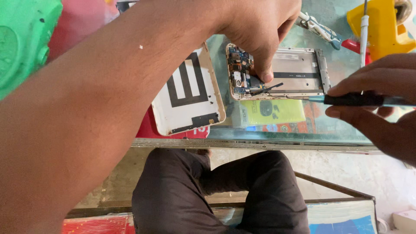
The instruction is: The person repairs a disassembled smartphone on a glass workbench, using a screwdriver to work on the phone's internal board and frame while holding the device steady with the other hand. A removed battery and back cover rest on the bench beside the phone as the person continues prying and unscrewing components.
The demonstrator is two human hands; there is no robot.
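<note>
The opened phone (277, 73) lies on the glass desk (268, 132), in the far middle of the view, with its long axis running left to right. Its circuit board is at the left end and the bare metal frame at the right end.

The left hand (255, 30) comes in from the left over the phone, and its thumb presses down on the board near a thin black cable. The other fingers are curled above; they pinch nothing that I can see. The right hand (381, 104) is at the right edge and pinches a dark screwdriver (346, 99) between thumb and fingers. The tool lies almost parallel to the phone, and its tip touches the near right corner of the frame. So the left hand is nearer to the board, the right hand nearer to the frame end.

Just left of the phone lies the removed back cover (186, 93), inner side up. Under the glass, just near of the phone, a yellow-green packet (271, 112) shows. Far right stands a yellow tool (381, 26), with small pliers (318, 28) beside it. Nothing blocks the phone.
</note>
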